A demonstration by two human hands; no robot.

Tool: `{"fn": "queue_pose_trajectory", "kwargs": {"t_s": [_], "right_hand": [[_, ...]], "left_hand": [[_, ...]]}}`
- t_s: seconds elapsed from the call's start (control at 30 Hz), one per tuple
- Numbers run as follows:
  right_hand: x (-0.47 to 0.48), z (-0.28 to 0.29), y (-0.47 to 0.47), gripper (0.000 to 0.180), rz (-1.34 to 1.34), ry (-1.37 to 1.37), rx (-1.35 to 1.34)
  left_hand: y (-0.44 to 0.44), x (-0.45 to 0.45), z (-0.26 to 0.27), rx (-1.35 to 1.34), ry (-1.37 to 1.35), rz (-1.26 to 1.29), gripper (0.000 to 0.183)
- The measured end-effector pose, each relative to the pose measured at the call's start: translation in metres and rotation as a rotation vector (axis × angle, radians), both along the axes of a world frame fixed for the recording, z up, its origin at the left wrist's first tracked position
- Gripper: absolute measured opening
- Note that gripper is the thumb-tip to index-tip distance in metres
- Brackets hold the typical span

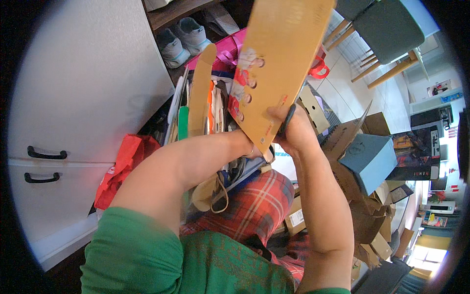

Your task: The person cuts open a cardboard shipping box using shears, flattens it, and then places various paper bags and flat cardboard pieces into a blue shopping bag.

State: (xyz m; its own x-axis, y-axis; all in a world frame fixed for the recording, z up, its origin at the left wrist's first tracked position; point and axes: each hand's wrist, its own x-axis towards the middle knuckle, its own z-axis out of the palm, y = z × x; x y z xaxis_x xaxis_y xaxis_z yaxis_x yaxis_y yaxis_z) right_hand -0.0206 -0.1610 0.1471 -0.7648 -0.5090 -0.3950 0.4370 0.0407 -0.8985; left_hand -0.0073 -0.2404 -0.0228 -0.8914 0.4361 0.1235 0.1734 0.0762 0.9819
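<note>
A flat tan cardboard box or carton, printed with several people in red and white, tilts up in front of me. My right hand grips its lower right edge, thumb on the printed face; a black band or loop shows beside that thumb. My left hand reaches under the carton's bottom corner and is mostly hidden, so its hold cannot be told. A thin bracelet circles the left wrist. Below and left of the carton stands a packed row of folders and papers, with a long tan cardboard piece upright among them.
White cabinet doors rise at left beside a red bag. Sneakers sit on a shelf near a pink bag. At right are opened cardboard boxes, a blue-grey box and a chair.
</note>
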Motion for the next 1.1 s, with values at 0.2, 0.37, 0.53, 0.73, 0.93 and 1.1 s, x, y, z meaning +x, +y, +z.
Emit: {"fn": "queue_pose_trajectory", "kwargs": {"t_s": [0.2, 0.37, 0.53, 0.73, 0.93, 1.1], "right_hand": [[-0.018, -0.041, 0.031, 0.039, -0.241, -0.032, -0.119], [-0.017, -0.071, 0.066, 0.032, -0.485, 0.287, 0.109], [-0.005, -0.049, 0.065, 0.028, -0.479, 0.624, 0.478], [0.009, -0.034, 0.071, 0.023, -0.457, 0.884, 0.637], [0.021, -0.013, 0.064, 0.023, -0.376, 0.984, 0.693], [0.019, 0.0, 0.063, 0.021, -0.227, 0.826, 0.567]], "left_hand": [[0.007, -0.002, -0.004, -0.227, 0.117, 0.049, 0.051], [-0.003, 0.016, -0.02, -1.143, 0.518, -0.067, 0.054], [0.001, 0.021, 0.06, -1.425, 0.09, -0.475, 0.057], [-0.005, 0.016, 0.097, -1.44, -0.095, -0.541, 0.056], [0.005, 0.013, 0.088, -1.495, -0.117, -0.599, 0.058], [0.004, 0.021, 0.079, -1.522, 0.008, -0.585, 0.052]]}}
